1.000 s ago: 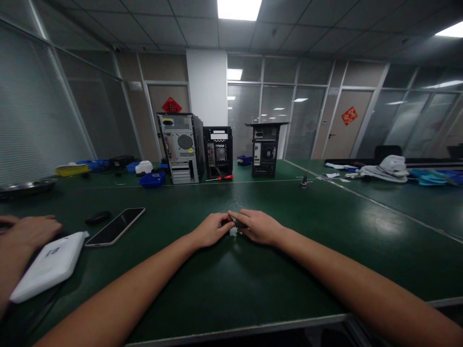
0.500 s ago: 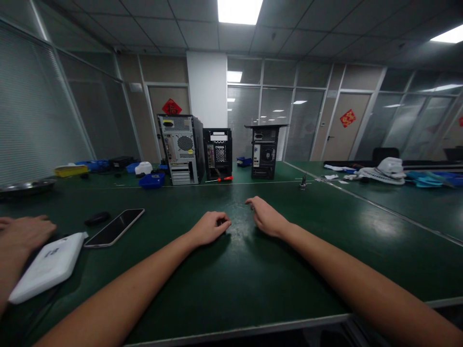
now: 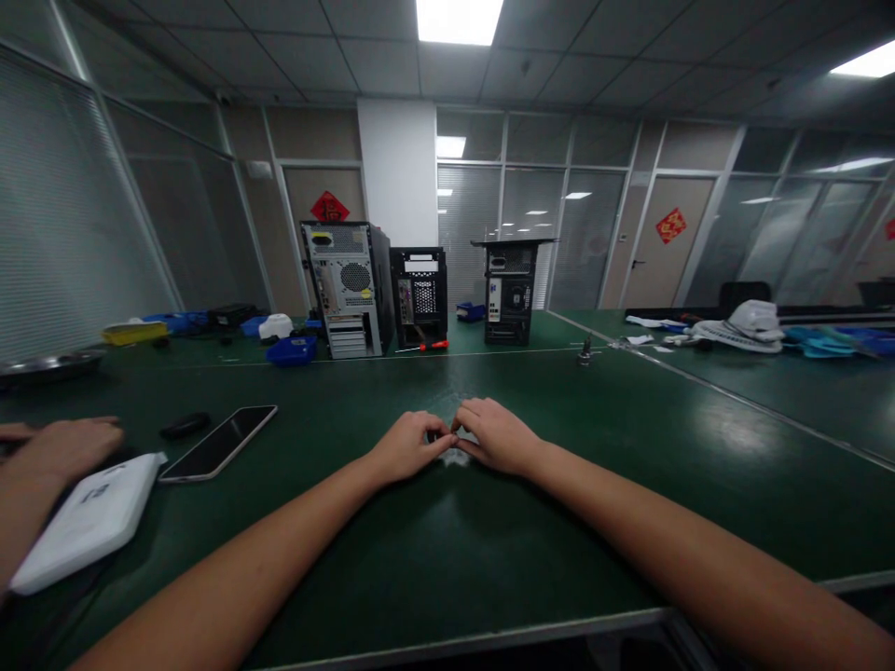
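Observation:
Over the middle of the green table (image 3: 447, 550), my left hand (image 3: 409, 445) and my right hand (image 3: 498, 436) meet at their fingertips. The left fingers are pinched around something small and dark, mostly hidden, which I cannot make out. Thumb and fingers of the right hand are closed against the left fingertips; whether they grip the same small thing is hidden. Beyond the hands, a red-handled screwdriver (image 3: 434, 346) lies in front of an opened black computer case (image 3: 422, 308).
A larger computer tower (image 3: 348, 289) and another black case (image 3: 509, 298) stand behind. Blue bins (image 3: 292, 351) are at the back. Left are a phone (image 3: 222, 445), a black mouse-like object (image 3: 185, 426), a white box (image 3: 90, 522) and another person's hand (image 3: 74, 447). A small metal piece (image 3: 585, 351) stands right.
My right hand has moved left and its fingers have closed against my left hand's fingertips. My left hand is nearly where it was. The other person's hand has shifted slightly right.

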The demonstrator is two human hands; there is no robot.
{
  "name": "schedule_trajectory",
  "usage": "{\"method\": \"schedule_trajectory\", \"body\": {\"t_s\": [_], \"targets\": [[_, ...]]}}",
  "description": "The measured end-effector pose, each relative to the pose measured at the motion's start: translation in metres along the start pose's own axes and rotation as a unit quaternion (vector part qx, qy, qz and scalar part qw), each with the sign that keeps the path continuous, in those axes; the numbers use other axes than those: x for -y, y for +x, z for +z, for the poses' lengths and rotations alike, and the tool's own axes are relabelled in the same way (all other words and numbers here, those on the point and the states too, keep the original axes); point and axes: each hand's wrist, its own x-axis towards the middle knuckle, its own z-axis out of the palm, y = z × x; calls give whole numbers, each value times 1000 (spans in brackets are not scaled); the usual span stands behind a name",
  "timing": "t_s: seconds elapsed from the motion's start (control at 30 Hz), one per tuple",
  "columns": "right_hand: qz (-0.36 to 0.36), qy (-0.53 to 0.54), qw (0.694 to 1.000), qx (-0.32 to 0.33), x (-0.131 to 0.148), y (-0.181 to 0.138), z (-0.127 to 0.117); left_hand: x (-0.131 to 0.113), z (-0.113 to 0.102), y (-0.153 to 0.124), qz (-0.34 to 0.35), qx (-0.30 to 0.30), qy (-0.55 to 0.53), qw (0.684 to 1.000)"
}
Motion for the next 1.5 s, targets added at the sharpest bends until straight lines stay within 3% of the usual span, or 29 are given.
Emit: {"method": "schedule_trajectory", "body": {"t_s": [0.17,0.27,0.43,0.57,0.7,0.8,0.97,1.17,1.37,1.5], "targets": [[-13,1,1000,-6,-2,1,-3,4,-2,0,-7,-8,-1,1000],[37,31,998,-45,-24,-1,-4,11,-3,1,-13,-6,1,1000],[191,57,974,-112,-110,-33,0,25,-6,0,-31,-13,16,999],[357,70,922,-131,-185,-81,5,31,-8,-1,-45,-5,22,999],[502,92,848,-145,-228,-121,9,32,-7,-1,-41,3,23,999],[544,95,819,-155,-240,-135,14,29,-7,0,-40,15,18,999],[559,84,806,-176,-243,-136,9,27,-7,0,-39,20,20,999],[538,48,783,-310,-242,-145,-27,29,-6,-1,-37,18,9,999],[506,71,808,-291,-245,-166,-39,32,-5,-1,-39,20,2,999],[485,33,850,-204,-246,-169,-36,31,-6,-1,-39,21,1,999]]}}
